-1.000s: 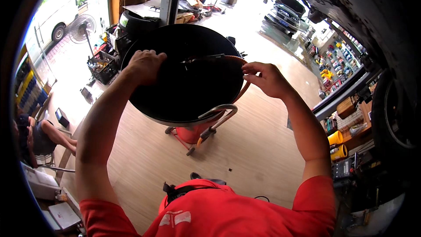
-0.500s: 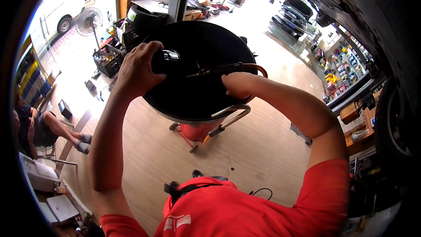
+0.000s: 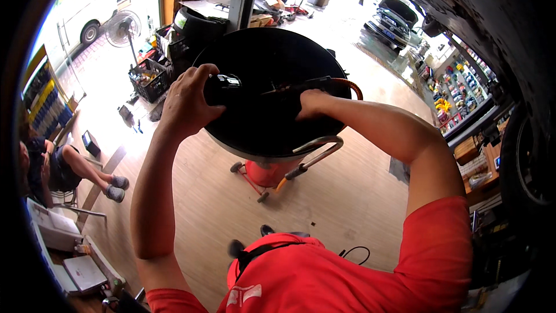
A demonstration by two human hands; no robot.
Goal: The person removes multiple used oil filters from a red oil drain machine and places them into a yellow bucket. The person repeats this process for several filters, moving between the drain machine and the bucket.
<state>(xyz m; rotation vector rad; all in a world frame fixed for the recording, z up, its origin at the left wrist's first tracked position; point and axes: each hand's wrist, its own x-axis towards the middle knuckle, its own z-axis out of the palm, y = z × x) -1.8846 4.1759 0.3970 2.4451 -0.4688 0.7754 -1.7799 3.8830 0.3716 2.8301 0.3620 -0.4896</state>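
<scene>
My left hand [image 3: 188, 104] is closed round a black cylindrical part [image 3: 223, 83] with a shiny, ridged-looking end facing right. It is held over the left side of a large round black pan [image 3: 255, 40]. From the right, my right hand [image 3: 311, 104] reaches over the pan with its fingers curled and mostly lost in shadow. It appears closed on a slim dark tool [image 3: 298, 88] whose thin tip points left toward the black part. An orange hose [image 3: 353, 88] curves away from the tool's right end.
The pan tops a red wheeled stand [image 3: 269, 174] with a bent metal handle [image 3: 321, 144]. A raised car's underside [image 3: 463, 11] hangs at upper right. A person [image 3: 69, 165] sits at left. Black crates [image 3: 149, 78] and a fan [image 3: 123, 29] stand beyond the pan; a cable lies on the floor.
The whole view has shifted slightly, so the pan and hands sit farther right. My right hand and the dark tool are a little farther up over the pan. My left hand keeps its hold.
</scene>
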